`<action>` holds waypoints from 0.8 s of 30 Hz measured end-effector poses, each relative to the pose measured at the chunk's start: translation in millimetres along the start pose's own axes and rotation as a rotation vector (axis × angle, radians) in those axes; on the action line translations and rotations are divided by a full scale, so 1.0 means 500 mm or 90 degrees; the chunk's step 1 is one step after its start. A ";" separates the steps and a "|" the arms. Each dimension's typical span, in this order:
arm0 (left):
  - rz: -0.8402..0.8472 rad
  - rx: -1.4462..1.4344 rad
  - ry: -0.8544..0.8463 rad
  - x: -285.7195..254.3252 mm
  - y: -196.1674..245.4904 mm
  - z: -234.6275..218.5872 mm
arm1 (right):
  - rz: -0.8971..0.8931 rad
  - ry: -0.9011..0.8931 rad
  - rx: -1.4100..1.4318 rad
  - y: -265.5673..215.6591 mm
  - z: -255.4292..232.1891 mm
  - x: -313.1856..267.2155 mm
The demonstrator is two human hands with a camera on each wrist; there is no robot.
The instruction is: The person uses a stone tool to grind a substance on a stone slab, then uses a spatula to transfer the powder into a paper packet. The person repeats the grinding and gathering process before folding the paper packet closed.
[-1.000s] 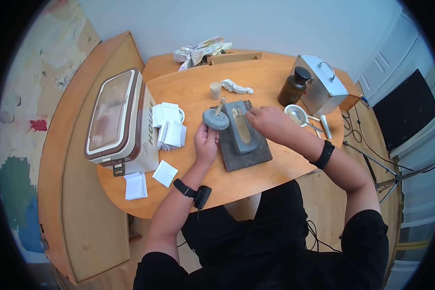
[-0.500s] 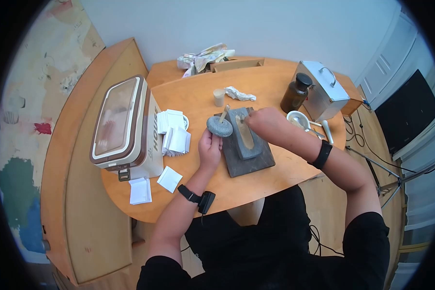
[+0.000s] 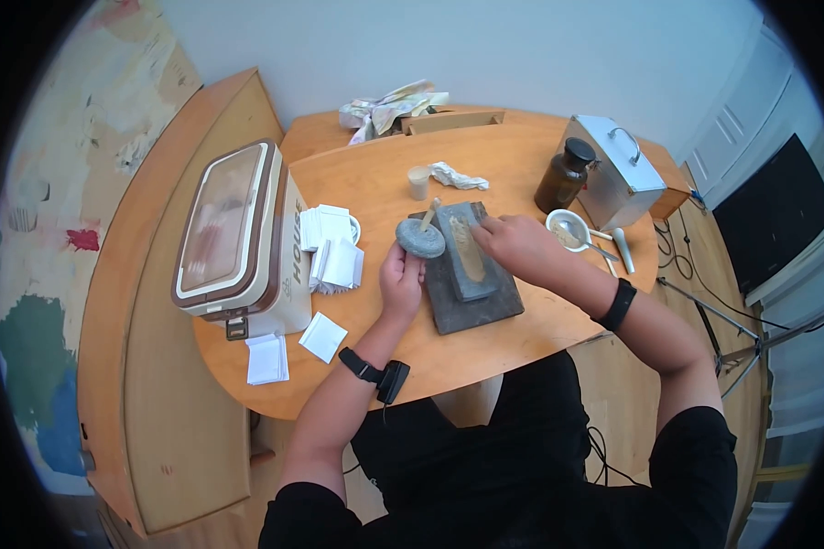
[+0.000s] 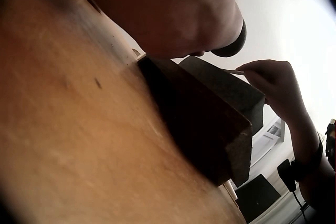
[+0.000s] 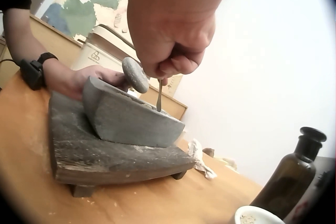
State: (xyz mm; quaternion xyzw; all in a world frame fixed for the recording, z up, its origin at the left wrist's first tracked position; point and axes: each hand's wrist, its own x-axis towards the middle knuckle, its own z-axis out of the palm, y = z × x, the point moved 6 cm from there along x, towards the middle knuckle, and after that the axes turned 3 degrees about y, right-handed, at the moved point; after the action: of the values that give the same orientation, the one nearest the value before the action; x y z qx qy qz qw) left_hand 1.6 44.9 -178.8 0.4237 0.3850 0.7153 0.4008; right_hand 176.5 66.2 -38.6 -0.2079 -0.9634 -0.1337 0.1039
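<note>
My left hand (image 3: pixel 401 279) grips a round grey stone grinding wheel (image 3: pixel 420 238) with a wooden handle (image 3: pixel 431 213), just left of a boat-shaped stone trough (image 3: pixel 472 292). Tan powder lies along the trough's hollow. Under the trough is a dark low-footed board (image 3: pixel 476 317). My right hand (image 3: pixel 513 242) is over the trough's right side. In the right wrist view its fingers pinch a thin metal tool (image 5: pixel 159 97) that points down into the trough. The tool's tip is hidden behind the near wall, so I cannot tell its shape.
To the right are a white bowl (image 3: pixel 555 218) of powder, a brown glass bottle (image 3: pixel 561 181) and a silver case (image 3: pixel 621 174). Behind the trough stand a small cup (image 3: pixel 418 183) and crumpled tissue (image 3: pixel 460 177). Paper squares (image 3: pixel 337 265) lie left, near a carry box (image 3: pixel 233 229).
My right hand has shifted slightly along the trough and turned, its fingers showing more from above. My left hand keeps its hold on the wheel. The head view has shifted a little.
</note>
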 end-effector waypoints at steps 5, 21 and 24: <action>0.005 0.015 -0.002 0.004 0.001 -0.003 | -0.013 0.027 0.028 0.006 0.014 0.004; 0.003 0.008 -0.007 0.003 0.007 0.003 | -0.016 0.084 0.006 0.023 0.007 -0.007; 0.007 0.000 -0.004 0.004 0.009 0.003 | -0.013 0.025 0.011 0.030 0.024 -0.013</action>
State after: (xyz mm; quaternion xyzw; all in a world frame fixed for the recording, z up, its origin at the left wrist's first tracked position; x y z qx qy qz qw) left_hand 1.4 45.3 -173.9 0.4282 0.3815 0.7159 0.3981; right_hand 186.8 80.7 -48.5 -0.1942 -0.9644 -0.1308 0.1228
